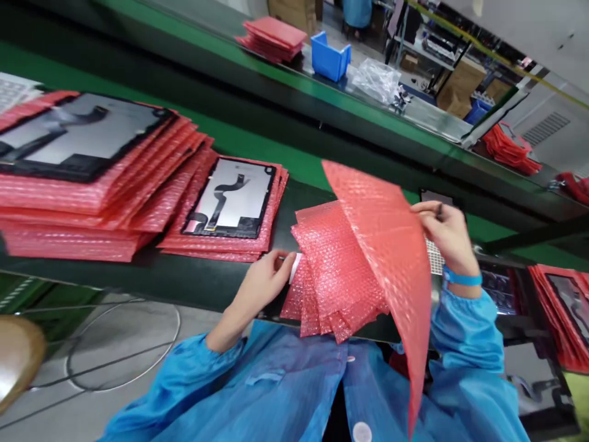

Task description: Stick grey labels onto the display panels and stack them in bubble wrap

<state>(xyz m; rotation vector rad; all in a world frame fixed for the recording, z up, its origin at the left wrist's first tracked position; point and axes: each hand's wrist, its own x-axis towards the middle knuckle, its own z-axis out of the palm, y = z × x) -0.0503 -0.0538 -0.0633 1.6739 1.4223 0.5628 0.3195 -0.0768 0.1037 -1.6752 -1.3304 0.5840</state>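
Red bubble-wrap sheet: right hand pinches edge, best kept light against creasing; left hand curled at white slip, grip unclear; steady pouch pile.

Toward ten o'clock, the left edge cuts off a blurred, flat silver-and-black panel. At eight, it crops a glossy tan rounded object, unidentifiable. At three, a raised red bubble-wrap sheet hides part of the fanned red bubble-wrap pouches; the person's bare right hand covers part of a flat dark-edged panel.
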